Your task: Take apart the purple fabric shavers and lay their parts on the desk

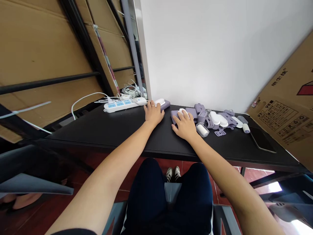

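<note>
My left hand [153,115] lies palm down at the back of the black table, its fingers spread. Its fingertips touch or are very near a purple piece [166,104] with a white oval part [160,101] on it. Farther right, my right hand [186,127] also has its fingers apart, and they rest over another white oval part [183,111]. That part lies on a flat purple piece [192,112], partly hidden by the hand. A clear and white cylinder-like part [202,130] lies beside my right wrist.
Several purple and white parts [215,117] lie heaped to the right, with a phone [262,139] past them. A power strip [124,104] with tangled cables stands at the back left. A white wall [200,55] rises behind the table [117,127]; a cardboard box [288,107] leans at right.
</note>
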`<state>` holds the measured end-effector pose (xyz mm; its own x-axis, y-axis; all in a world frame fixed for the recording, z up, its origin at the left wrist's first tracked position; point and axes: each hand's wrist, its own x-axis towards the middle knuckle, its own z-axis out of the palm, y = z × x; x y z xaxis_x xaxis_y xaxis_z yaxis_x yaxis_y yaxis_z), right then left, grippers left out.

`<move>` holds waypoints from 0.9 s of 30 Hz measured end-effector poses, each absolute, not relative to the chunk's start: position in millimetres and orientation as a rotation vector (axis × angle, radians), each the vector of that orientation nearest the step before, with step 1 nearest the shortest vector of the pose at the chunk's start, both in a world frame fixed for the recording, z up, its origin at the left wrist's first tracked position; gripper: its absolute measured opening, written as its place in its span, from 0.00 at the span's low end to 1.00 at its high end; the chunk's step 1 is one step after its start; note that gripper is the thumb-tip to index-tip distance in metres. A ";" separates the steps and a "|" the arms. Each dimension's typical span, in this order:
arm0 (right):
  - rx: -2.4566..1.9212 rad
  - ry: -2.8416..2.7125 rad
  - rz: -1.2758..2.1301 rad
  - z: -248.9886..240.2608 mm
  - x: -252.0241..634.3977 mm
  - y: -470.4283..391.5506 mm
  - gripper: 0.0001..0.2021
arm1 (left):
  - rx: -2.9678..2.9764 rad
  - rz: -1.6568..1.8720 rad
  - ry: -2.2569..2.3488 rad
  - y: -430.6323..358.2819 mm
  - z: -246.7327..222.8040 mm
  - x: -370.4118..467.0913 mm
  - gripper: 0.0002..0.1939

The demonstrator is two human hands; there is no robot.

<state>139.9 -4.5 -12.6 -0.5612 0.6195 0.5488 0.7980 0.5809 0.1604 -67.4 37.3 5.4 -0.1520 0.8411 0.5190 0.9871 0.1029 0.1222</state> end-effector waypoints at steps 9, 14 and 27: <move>-1.348 -2.421 -0.579 -0.6 119.2 20.3 0.25 | -1.690 -0.633 -2.402 29.6 17.7 -80.2 0.46; -1.521 -2.369 -0.540 2.0 100.4 49.5 0.25 | -1.702 -0.796 -2.502 26.6 22.7 -89.6 0.45; -0.969 -1.829 0.464 5.2 102.3 36.6 0.25 | -1.842 -1.753 -1.768 15.8 16.7 -39.5 0.51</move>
<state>102.3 36.6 5.2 -0.2056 0.7863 0.5827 0.4135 0.6094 -0.6765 -39.5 15.8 16.7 -0.2919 0.6534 0.6985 0.7038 -0.3478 0.6195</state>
